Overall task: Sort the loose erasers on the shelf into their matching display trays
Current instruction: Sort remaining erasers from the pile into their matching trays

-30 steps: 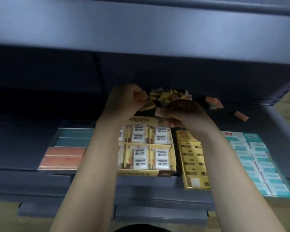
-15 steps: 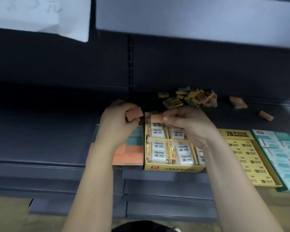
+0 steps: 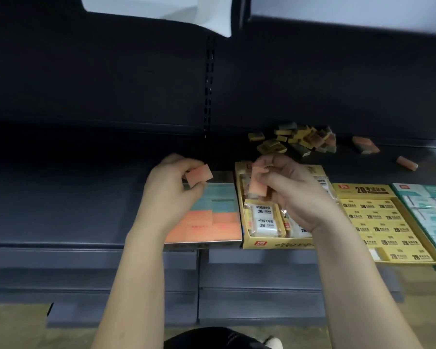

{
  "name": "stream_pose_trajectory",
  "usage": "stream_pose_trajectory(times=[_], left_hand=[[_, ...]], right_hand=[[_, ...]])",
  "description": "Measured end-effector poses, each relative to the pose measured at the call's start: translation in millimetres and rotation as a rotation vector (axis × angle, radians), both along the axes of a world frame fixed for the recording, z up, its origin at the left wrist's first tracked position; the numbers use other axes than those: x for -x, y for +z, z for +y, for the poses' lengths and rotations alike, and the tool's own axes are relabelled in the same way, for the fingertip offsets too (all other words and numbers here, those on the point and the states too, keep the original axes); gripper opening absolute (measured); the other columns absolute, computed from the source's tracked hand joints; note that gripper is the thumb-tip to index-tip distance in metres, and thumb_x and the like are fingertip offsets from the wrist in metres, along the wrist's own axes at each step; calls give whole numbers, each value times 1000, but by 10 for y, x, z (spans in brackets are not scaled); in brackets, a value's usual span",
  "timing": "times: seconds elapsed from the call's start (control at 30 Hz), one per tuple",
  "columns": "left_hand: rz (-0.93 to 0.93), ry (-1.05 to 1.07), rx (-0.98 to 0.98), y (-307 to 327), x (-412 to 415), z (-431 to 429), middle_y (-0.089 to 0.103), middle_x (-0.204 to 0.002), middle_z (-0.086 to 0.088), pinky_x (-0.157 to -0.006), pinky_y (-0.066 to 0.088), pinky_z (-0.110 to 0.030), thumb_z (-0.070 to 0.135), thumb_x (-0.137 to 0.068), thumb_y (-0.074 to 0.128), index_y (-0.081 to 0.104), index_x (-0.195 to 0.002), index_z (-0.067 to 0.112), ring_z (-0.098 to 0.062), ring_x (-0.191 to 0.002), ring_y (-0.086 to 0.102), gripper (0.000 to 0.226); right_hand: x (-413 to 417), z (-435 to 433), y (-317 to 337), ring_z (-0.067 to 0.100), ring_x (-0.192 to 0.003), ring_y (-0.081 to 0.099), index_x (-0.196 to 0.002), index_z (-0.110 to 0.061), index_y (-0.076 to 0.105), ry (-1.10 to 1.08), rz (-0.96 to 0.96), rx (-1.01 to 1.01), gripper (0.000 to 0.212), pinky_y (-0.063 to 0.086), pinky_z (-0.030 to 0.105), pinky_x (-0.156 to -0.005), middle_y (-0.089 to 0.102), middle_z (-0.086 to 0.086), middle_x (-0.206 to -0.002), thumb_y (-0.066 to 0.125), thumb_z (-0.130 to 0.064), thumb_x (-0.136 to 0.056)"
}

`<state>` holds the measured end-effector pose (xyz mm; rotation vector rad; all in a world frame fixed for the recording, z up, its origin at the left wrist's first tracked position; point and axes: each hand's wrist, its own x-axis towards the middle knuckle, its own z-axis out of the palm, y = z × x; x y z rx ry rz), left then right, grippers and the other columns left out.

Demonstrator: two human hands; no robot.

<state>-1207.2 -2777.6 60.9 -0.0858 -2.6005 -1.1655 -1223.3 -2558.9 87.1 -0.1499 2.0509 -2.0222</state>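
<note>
My left hand (image 3: 171, 195) pinches one orange eraser (image 3: 199, 175) between thumb and curled fingers, holding it just above the back edge of the orange-and-teal tray (image 3: 204, 244); that tray's near rows are orange and its far rows teal; my right hand (image 3: 295, 197) hovers beside the left, fingers curled around a second orange eraser (image 3: 258, 185), which may be more than one stacked together, I cannot tell; this hand hangs over the yellow cardboard tray (image 3: 275, 244) of wrapped white 2B erasers (image 3: 263, 220), just right of the orange-and-teal tray; further right sits a flat yellow 2B tray (image 3: 378, 222), and touching its far side a teal-and-white tray (image 3: 431, 210) cut off by the frame edge; behind the trays, against the back of the dark shelf (image 3: 61, 197), lies the pile of loose erasers (image 3: 300, 141), mostly yellow with some orange and grey-green mixed in; well apart to its right lie a few orange strays (image 3: 364, 144), and one more (image 3: 407, 163) nearer the front.
</note>
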Motion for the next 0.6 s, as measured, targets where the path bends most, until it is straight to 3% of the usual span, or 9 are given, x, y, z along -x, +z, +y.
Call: stream_pose_trajectory(times=[0.13, 0.27, 0.37, 0.47, 0.6], left_hand=[[2, 17, -11, -6, -18, -108, 61, -105, 10, -75, 39, -9, 12, -83, 71, 70, -112, 23, -6, -94, 57, 31], [4, 19, -8, -23, -37, -190, 61, -106, 10, -72, 38, -6, 14, -84, 71, 70, -114, 23, -4, -94, 57, 31], [2, 22, -2, -52, -61, -240, 61, -106, 11, -70, 36, -5, 14, -84, 71, 70, -112, 23, -2, -93, 57, 30], [6, 26, 18, -73, -79, -290, 61, -105, 10, -69, 37, -7, 15, -83, 72, 71, -113, 22, -3, -91, 57, 31], [7, 32, 13, -81, -99, -335, 62, -105, 9, -72, 40, -10, 14, -82, 73, 71, -114, 21, -5, -91, 59, 33]], right_hand=[[-4, -42, -3, 19, -66, 59, -90, -12, 56, -36, 40, -36, 12, 46, 26, -58, 68, 3, -77, 61, -2, -91], [-18, -82, 11, 25, -68, 58, -95, -9, 59, -40, 79, -29, 10, 50, 24, -57, 61, 10, -80, 64, -1, -90], [-34, -151, 44, 18, -67, 63, -95, -13, 67, 18, 173, -195, 20, 53, 28, -56, 59, 7, -85, 66, 4, -86], [-43, -261, 78, 23, -78, 65, -101, -25, 66, 147, 287, -428, 35, 57, 36, -70, 66, 5, -91, 68, 4, -80], [-56, -410, 75, 8, -76, 66, -103, -30, 64, 296, 346, -619, 31, 55, 27, -70, 69, -5, -87, 71, -8, -82]])
